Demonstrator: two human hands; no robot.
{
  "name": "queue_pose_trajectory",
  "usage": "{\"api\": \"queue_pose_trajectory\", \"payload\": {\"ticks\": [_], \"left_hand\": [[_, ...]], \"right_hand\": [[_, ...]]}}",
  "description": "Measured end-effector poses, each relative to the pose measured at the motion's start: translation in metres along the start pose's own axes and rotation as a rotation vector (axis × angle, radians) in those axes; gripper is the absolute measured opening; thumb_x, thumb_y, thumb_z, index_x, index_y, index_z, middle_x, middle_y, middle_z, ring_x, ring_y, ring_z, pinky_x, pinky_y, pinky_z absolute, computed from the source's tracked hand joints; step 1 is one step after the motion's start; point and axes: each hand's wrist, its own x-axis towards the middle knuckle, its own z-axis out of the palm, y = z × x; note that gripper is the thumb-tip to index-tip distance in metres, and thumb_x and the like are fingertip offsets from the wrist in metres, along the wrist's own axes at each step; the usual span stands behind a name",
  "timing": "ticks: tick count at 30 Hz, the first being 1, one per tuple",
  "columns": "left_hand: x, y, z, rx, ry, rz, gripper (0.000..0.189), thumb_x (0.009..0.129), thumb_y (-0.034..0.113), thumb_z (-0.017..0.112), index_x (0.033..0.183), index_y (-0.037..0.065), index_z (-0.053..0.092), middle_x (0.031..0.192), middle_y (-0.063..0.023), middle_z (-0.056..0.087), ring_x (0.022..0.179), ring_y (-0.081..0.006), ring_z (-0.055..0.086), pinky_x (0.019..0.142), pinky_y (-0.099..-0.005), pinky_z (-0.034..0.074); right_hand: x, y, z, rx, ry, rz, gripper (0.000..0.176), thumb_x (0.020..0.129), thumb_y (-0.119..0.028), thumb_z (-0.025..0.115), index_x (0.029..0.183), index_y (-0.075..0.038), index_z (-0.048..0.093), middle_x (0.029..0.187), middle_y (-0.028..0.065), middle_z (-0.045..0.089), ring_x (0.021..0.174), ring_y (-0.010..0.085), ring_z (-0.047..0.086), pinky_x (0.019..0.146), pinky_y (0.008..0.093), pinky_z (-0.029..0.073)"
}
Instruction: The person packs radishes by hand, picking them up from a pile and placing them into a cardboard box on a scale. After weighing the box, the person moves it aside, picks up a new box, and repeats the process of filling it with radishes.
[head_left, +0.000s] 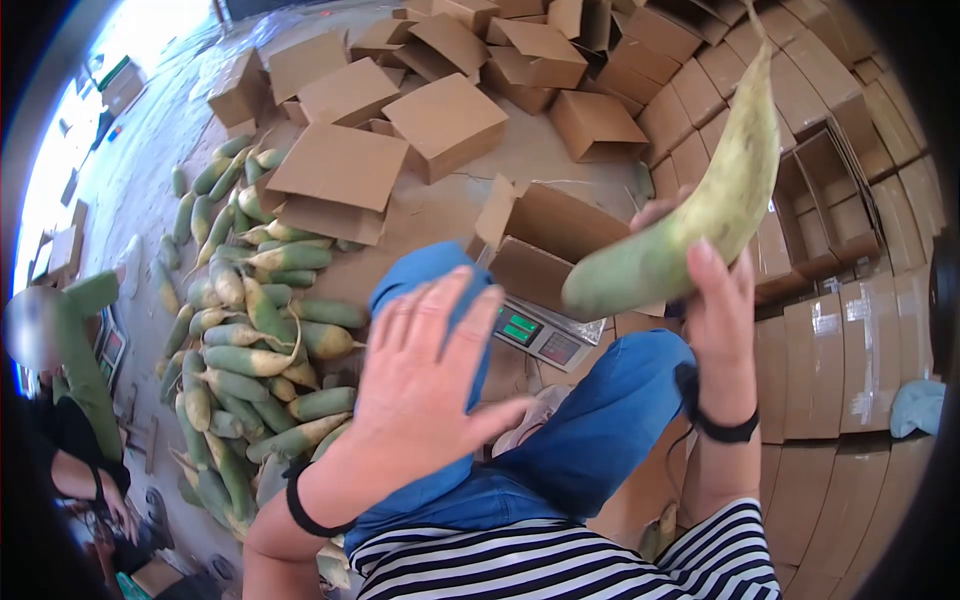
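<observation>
My right hand [724, 300] is wrapped round a large green-and-white radish [735, 190], lifted at the right. Its green end points left and its pale, tapering root points up. My left hand [408, 385] hangs over my left knee, fingers stretched out and holding nothing. Between my knees and the boxes sits a digital scale [545, 340] with a lit green display. Just behind it stands an open cardboard box [565, 235], partly hidden by the held radish. To the left of my left hand lies a big pile of similar radishes [250, 360].
Several loose cardboard boxes [447, 122] lie across the floor ahead. Stacked cartons [812, 355] form a wall on the right, with an open divided carton [822, 205] among them. At the far left another person [88, 350] sits near a second scale [112, 345].
</observation>
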Motion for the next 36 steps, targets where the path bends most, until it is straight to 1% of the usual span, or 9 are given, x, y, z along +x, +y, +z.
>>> {"api": "queue_pose_trajectory", "payload": {"ticks": [6, 7, 8, 16, 22, 26, 30, 34, 36], "left_hand": [[0.010, -0.032, 0.037, 0.279, 0.059, -0.002, 0.068, 0.067, 0.034, 0.076, 0.126, 0.008, 0.056, 0.139, -0.0180, 0.041, 0.128, -0.0381, 0.039, 0.104, -0.0551, 0.030], [0.011, -0.032, 0.036, 0.264, 0.050, -0.010, 0.067, 0.067, 0.033, 0.076, 0.126, 0.009, 0.056, 0.139, -0.0180, 0.041, 0.127, -0.0384, 0.038, 0.104, -0.0558, 0.030], [0.011, -0.034, 0.034, 0.251, 0.044, -0.020, 0.066, 0.067, 0.032, 0.075, 0.126, 0.010, 0.056, 0.139, -0.0180, 0.041, 0.127, -0.0387, 0.038, 0.103, -0.0564, 0.030], [0.017, -0.043, 0.030, 0.310, -0.028, -0.035, 0.064, 0.068, 0.035, 0.075, 0.124, 0.009, 0.058, 0.136, -0.0194, 0.043, 0.124, -0.0401, 0.040, 0.102, -0.0556, 0.032], [0.022, -0.043, 0.027, 0.322, -0.063, -0.046, 0.062, 0.069, 0.038, 0.075, 0.122, 0.009, 0.058, 0.134, -0.0204, 0.045, 0.123, -0.0406, 0.043, 0.102, -0.0555, 0.032], [0.022, -0.046, 0.028, 0.309, -0.065, -0.052, 0.060, 0.070, 0.038, 0.075, 0.121, 0.010, 0.059, 0.133, -0.0206, 0.046, 0.122, -0.0408, 0.043, 0.102, -0.0553, 0.032], [0.022, -0.049, 0.030, 0.307, -0.037, -0.084, 0.061, 0.069, 0.038, 0.075, 0.122, 0.011, 0.059, 0.133, -0.0187, 0.048, 0.122, -0.0390, 0.044, 0.102, -0.0546, 0.032], [0.019, -0.050, 0.034, 0.227, 0.020, -0.031, 0.064, 0.067, 0.039, 0.076, 0.123, 0.013, 0.060, 0.135, -0.0168, 0.048, 0.123, -0.0375, 0.045, 0.102, -0.0538, 0.035], [0.016, -0.049, 0.036, 0.186, 0.026, -0.038, 0.063, 0.067, 0.041, 0.074, 0.123, 0.016, 0.061, 0.136, -0.0139, 0.048, 0.123, -0.0347, 0.045, 0.101, -0.0529, 0.035]], "right_hand": [[0.056, 0.073, -0.055, -0.549, -0.124, 0.029, 0.057, 0.075, -0.023, 0.079, 0.117, 0.000, 0.049, 0.103, 0.0117, 0.063, 0.096, 0.0173, 0.061, 0.084, 0.0313, 0.049], [0.059, 0.081, -0.059, -0.716, -0.232, 0.211, 0.060, 0.074, -0.024, 0.079, 0.119, 0.000, 0.047, 0.101, 0.0175, 0.064, 0.094, 0.0224, 0.063, 0.083, 0.0340, 0.049], [0.062, 0.110, -0.069, -0.826, -0.323, 0.179, 0.062, 0.074, -0.026, 0.078, 0.120, -0.001, 0.045, 0.101, 0.0238, 0.062, 0.096, 0.0328, 0.063, 0.083, 0.0385, 0.049], [0.085, 0.235, -0.111, -1.012, -0.800, 0.410, 0.072, 0.069, -0.035, 0.079, 0.118, 0.004, 0.045, 0.103, 0.0276, 0.061, 0.099, 0.0409, 0.059, 0.087, 0.0430, 0.046], [0.115, 0.262, -0.082, -1.197, -1.034, 0.527, 0.075, 0.069, -0.043, 0.078, 0.114, 0.010, 0.049, 0.104, 0.0297, 0.061, 0.101, 0.0418, 0.059, 0.088, 0.0439, 0.047], [0.110, 0.273, -0.074, -1.273, -1.010, 0.569, 0.071, 0.073, -0.040, 0.076, 0.118, 0.008, 0.049, 0.109, 0.0284, 0.061, 0.105, 0.0409, 0.058, 0.091, 0.0438, 0.047], [0.087, 0.264, -0.103, -1.159, -0.807, 0.247, 0.062, 0.080, -0.033, 0.070, 0.126, 0.003, 0.050, 0.123, 0.0238, 0.057, 0.117, 0.0372, 0.053, 0.099, 0.0419, 0.044], [0.065, 0.186, -0.101, -1.026, -0.646, 0.189, 0.049, 0.081, -0.021, 0.068, 0.123, 0.000, 0.053, 0.122, 0.0197, 0.055, 0.115, 0.0364, 0.053, 0.098, 0.0392, 0.043], [0.050, 0.149, -0.093, -0.950, -0.578, 0.311, 0.044, 0.082, -0.015, 0.066, 0.122, -0.001, 0.054, 0.121, 0.0177, 0.058, 0.114, 0.0346, 0.054, 0.098, 0.0373, 0.043]]}}
